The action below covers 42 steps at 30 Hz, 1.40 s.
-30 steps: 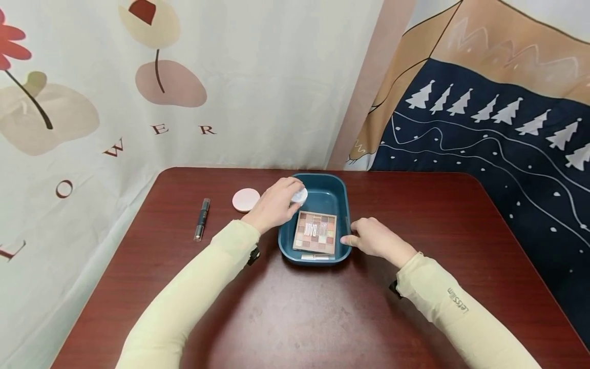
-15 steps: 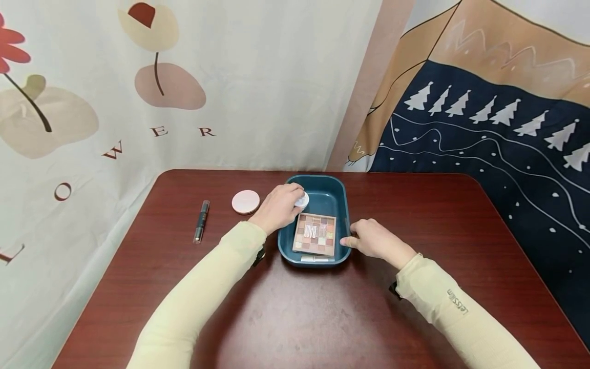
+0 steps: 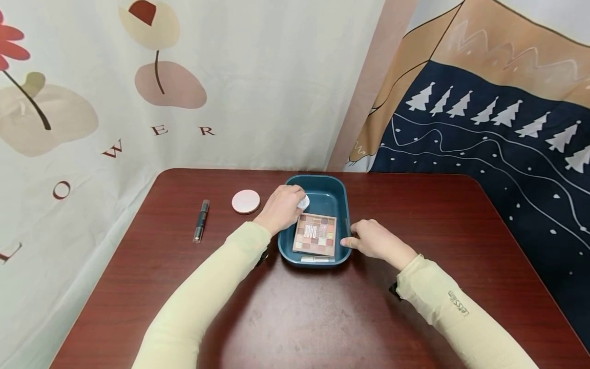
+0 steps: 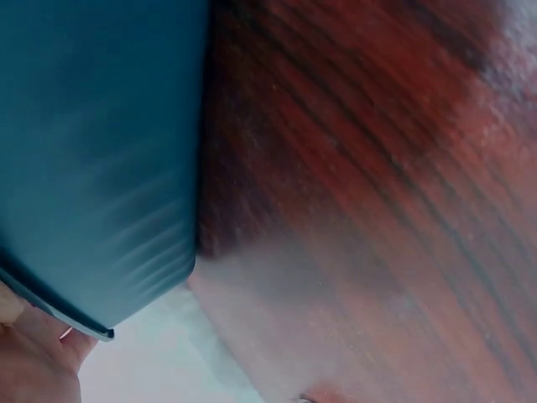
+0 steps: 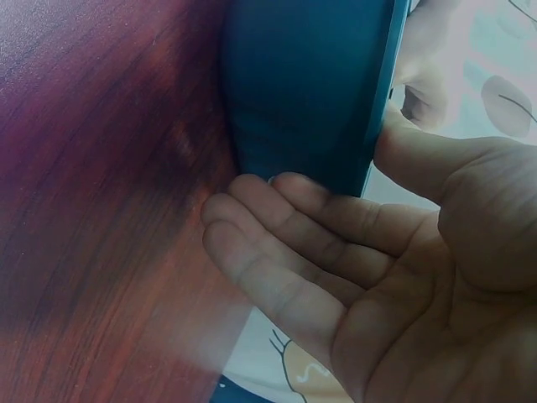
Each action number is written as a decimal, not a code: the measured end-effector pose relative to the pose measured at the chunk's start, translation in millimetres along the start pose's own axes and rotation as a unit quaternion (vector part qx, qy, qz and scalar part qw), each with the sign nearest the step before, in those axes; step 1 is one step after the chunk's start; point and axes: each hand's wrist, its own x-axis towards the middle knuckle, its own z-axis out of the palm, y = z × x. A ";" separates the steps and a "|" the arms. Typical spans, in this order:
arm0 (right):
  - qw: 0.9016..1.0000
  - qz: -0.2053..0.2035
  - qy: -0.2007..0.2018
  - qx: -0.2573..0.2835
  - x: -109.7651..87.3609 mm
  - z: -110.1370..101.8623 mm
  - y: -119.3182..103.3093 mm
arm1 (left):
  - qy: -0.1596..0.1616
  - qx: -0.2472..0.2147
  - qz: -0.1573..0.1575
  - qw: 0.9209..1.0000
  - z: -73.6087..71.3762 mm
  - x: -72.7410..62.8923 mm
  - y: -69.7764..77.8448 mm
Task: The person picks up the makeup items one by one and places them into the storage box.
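Note:
A deep blue plastic tray (image 3: 328, 201) stands toward the back of the table. My left hand (image 3: 280, 209) reaches over its left rim and holds a small round white object (image 3: 304, 202), mostly covered by the fingers. On the tray's right side, my right hand (image 3: 373, 239) grips the rim; in the right wrist view the thumb lies over the edge of the tray (image 5: 310, 92) and the fingers lie along its outer wall. Inside the tray, an eyeshadow palette (image 3: 315, 234) with many coloured squares lies near the front, above a slim pale stick (image 3: 317, 259).
Left of the tray lies a round pale-pink compact (image 3: 246, 201). Farther left is a dark double-ended makeup pen (image 3: 201, 221) with clear ends. The reddish-brown table (image 3: 295, 318) meets a printed curtain (image 3: 258, 102) at its back edge.
My left hand has shifted slightly right and toward me with the white object, deeper over the tray. The right hand keeps its place at the rim.

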 end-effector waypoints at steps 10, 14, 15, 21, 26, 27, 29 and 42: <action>1.000 -0.005 0.001 0.001 -0.9 -0.1 -0.1 | -0.007 0.010 -0.009 1.000 1.8 2.1 2.0; 1.000 -0.008 0.003 0.001 -0.9 0.4 -0.2 | -0.014 0.017 -0.008 1.000 2.6 2.5 2.6; 1.000 -0.008 0.003 0.001 -1.0 0.5 -0.3 | -0.016 0.020 -0.008 1.000 2.9 2.4 2.5; 1.000 -0.001 0.000 0.004 -0.6 0.8 -1.3 | -0.021 0.024 -0.008 0.999 3.3 2.3 2.6; 1.000 0.008 -0.003 0.005 0.6 0.0 -1.2 | -0.022 0.025 -0.010 0.999 2.4 2.3 3.0; 1.000 0.009 -0.003 0.006 0.7 0.0 -1.2 | -0.022 0.025 -0.011 0.999 2.4 2.3 3.1; 1.000 0.010 -0.005 0.006 0.6 -0.1 -0.9 | -0.024 0.025 -0.013 0.999 1.9 2.3 3.5; 1.000 0.005 -0.005 -0.001 0.8 -0.2 -1.4 | 0.011 -0.007 -0.016 1.000 5.9 -0.9 0.8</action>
